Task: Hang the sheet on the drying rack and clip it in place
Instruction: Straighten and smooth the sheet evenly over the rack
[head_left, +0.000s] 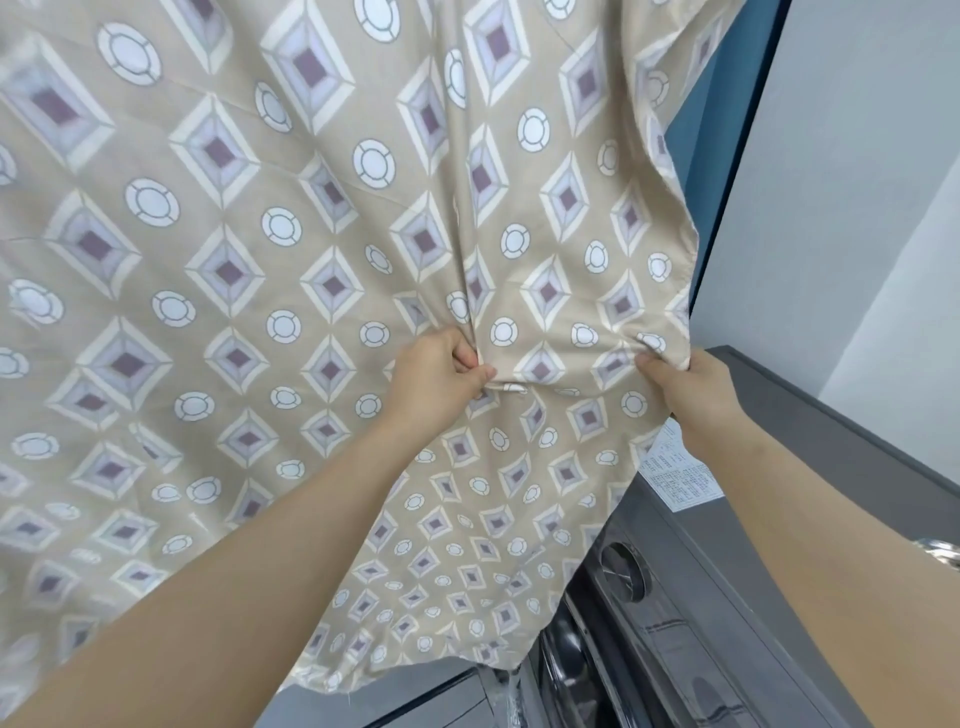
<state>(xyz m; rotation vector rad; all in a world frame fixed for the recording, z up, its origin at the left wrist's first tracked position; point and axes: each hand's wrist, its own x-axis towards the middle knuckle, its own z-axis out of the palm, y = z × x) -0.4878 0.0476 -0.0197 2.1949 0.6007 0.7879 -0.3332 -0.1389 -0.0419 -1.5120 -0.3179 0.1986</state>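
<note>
Both arms reach up: the left hand (434, 374) and right hand (693, 389) each have fingers pinched tight on the beige diamond-and-circle patterned cotton sheet (270, 249), above a dark grey washing machine (727, 597).

A pale grey wall (857, 182) is seen at right, edged by a dark blue panel (698, 117). Below, a dark grey appliance (727, 597) with a white printed label (680, 475) is lit evenly.

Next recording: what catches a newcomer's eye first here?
A beige sheet printed with diamonds and circles fills almost the whole view. At centre, the left hand and right hand each pinch a bunch of it. A dark grey appliance with a paper label stands lower right.
</note>
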